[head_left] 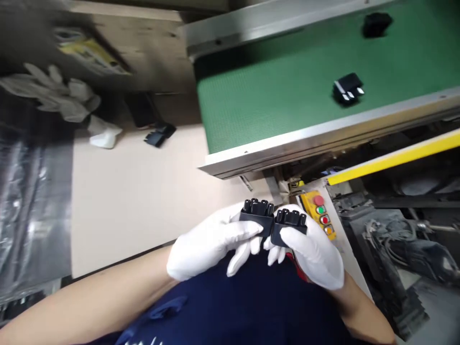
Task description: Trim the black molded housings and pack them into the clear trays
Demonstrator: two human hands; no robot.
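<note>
Both of my hands wear white gloves and are close together at the lower middle, in front of my dark blue shirt. My left hand point(215, 239) grips a black plastic part point(257, 221) between thumb and fingers, its row of rounded black posts facing away from me. A similar black part point(289, 232) is held in my right hand point(312, 247), with the thumb over its near face. The two parts are side by side, their inner edges touching or nearly so.
A green conveyor belt point(266, 91) carries black parts point(348, 89) at the upper right. On the pale table point(136, 191) lie black pieces point(160, 134) and white gloves point(68, 93). A yellow button panel point(319, 214) and yellow bar point(395, 157) are at the right.
</note>
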